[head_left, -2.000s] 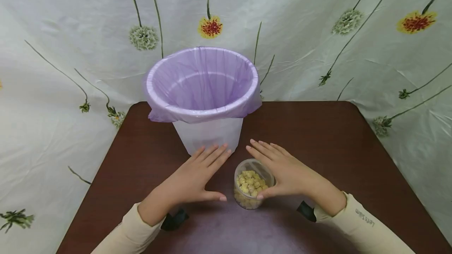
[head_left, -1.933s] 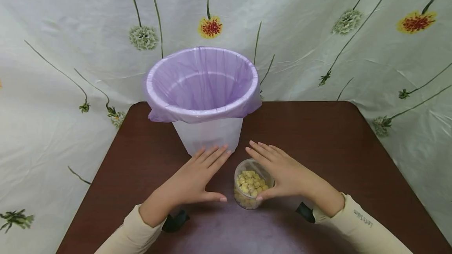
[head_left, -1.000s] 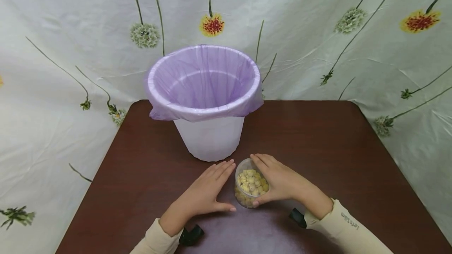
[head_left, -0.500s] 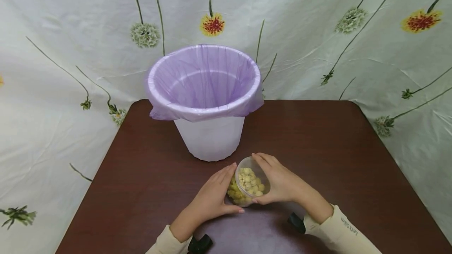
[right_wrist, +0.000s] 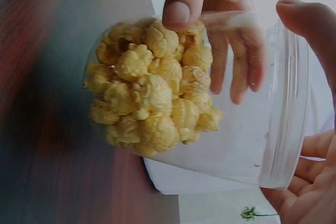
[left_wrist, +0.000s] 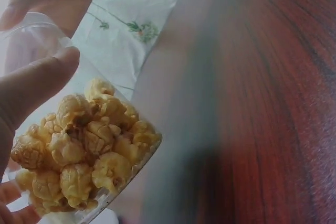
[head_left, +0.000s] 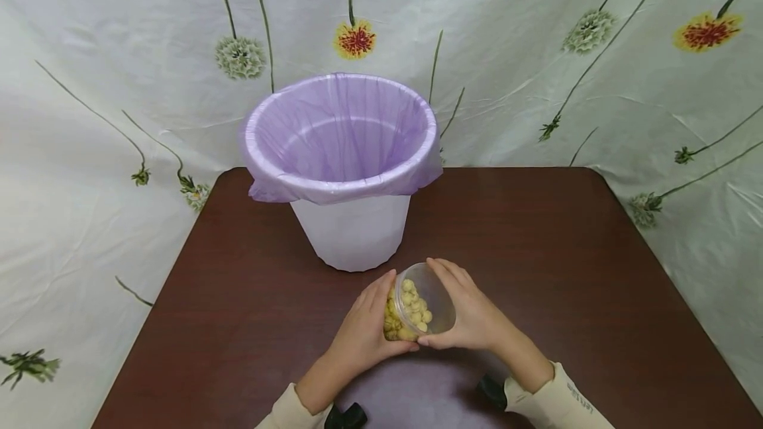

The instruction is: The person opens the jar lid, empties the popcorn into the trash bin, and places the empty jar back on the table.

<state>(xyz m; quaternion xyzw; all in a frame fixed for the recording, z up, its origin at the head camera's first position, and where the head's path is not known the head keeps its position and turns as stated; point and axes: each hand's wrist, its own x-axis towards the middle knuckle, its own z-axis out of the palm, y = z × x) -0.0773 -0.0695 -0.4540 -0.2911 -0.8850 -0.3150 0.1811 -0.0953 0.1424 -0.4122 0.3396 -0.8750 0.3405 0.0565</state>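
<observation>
A clear plastic jar (head_left: 440, 298) of yellowish popcorn (right_wrist: 152, 90) is held between both hands near the table's front, its open mouth tilted toward the right. My left hand (head_left: 362, 331) grips the jar's lower part; in the right wrist view its thumb lies on the near side and its fingers show through the far wall. My right hand (head_left: 473, 313) holds the rim end, thumb and fingers on opposite sides. In the left wrist view, popcorn (left_wrist: 79, 150) is heaped toward the base. Whether the base touches the table cannot be told.
Behind the jar stands a white bin (head_left: 357, 237) lined with a purple bag (head_left: 342, 147) folded over its rim. Both are on the dark brown table (head_left: 536, 250). A pale flower-patterned cloth (head_left: 501, 51) hangs behind it. Dark straps sit at both wrists.
Both hands, earlier spread beside the upright jar, have closed in on it. The right hand took hold first, the left followed, and the jar has tipped over toward the right.
</observation>
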